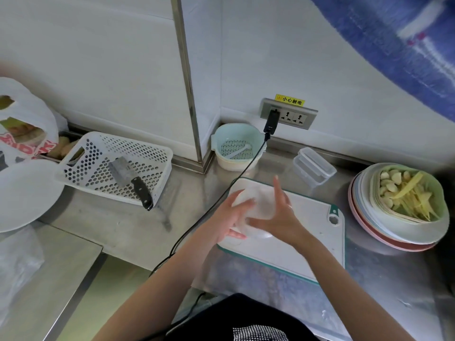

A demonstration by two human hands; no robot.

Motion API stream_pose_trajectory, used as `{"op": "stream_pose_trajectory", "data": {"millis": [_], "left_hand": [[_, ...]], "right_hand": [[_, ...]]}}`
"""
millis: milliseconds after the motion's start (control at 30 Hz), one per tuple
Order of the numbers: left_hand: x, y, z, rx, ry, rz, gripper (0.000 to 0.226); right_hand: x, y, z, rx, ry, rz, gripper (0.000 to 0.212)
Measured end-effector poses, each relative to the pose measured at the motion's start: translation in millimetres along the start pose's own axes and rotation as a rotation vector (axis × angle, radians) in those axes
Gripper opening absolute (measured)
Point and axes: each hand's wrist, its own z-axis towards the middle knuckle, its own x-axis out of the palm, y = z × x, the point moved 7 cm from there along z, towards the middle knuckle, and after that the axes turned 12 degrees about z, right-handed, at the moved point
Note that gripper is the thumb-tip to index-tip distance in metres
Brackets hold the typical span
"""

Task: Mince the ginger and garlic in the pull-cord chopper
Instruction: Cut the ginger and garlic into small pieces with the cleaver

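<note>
The white pull-cord chopper [256,205] stands on the white cutting board [307,232] with a teal rim. My left hand [229,217] grips its left side, and my right hand [280,215] is pressed against its right side and lid with the fingers up. Motion blur hides the chopper's details. Peeled garlic cloves [391,183] and yellow ginger strips [413,200] lie in a pale green bowl [440,212] on a stack of plates at the right.
A white perforated basket [98,153] holding a cleaver [130,175] lies at the left. A teal colander bowl [237,146] and clear lidded boxes [314,166] stand at the back. A black cable [221,200] runs from the wall socket [293,116] across the steel counter. A white plate [22,193] sits far left.
</note>
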Motion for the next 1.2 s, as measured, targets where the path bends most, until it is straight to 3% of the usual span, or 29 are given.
{"op": "stream_pose_trajectory", "data": {"millis": [67, 167, 267, 433, 533, 700, 833, 933, 1000, 1100, 1200], "left_hand": [[-15, 8, 0, 0.014, -0.071, -0.095, 0.049], [-33, 6, -4, 0.093, -0.145, -0.223, 0.039], [-54, -3, -7, 0.172, -0.278, -0.32, 0.039], [-111, 0, -3, 0.124, -0.545, -0.706, 0.047], [-123, -2, 1, 0.088, -0.607, -0.722, 0.056], [-121, -9, 1, 0.032, -0.678, -0.486, 0.057], [-138, -21, -3, 0.079, -0.897, 0.234, 0.063], [-117, -25, -7, 0.062, -0.965, 0.549, 0.066], [-94, -21, -10, 0.073, -0.969, 0.671, 0.068], [-65, -20, -8, 0.216, -0.946, 0.863, 0.061], [-35, -26, 2, 0.469, -0.8, 1.047, 0.049]], "right_hand": [[-6, -9, 2, 0.003, 0.027, 0.265, 0.112], [6, -9, 6, -0.037, 0.033, 0.287, 0.082], [29, 0, 11, -0.02, 0.065, 0.419, 0.07], [40, -23, 9, 0.037, 0.004, 0.391, 0.057], [32, -53, 7, 0.135, -0.132, 0.386, 0.043], [31, -66, 11, 0.151, -0.177, 0.167, 0.026], [10, -62, 11, 0.099, -0.34, 0.019, 0.025], [17, -68, 15, 0.116, -0.172, 0.0, 0.025], [28, -72, 14, 0.11, -0.028, 0.066, 0.042], [22, -80, 11, 0.111, -0.096, 0.183, 0.037], [7, -88, 8, 0.136, -0.151, 0.237, 0.029]]}}
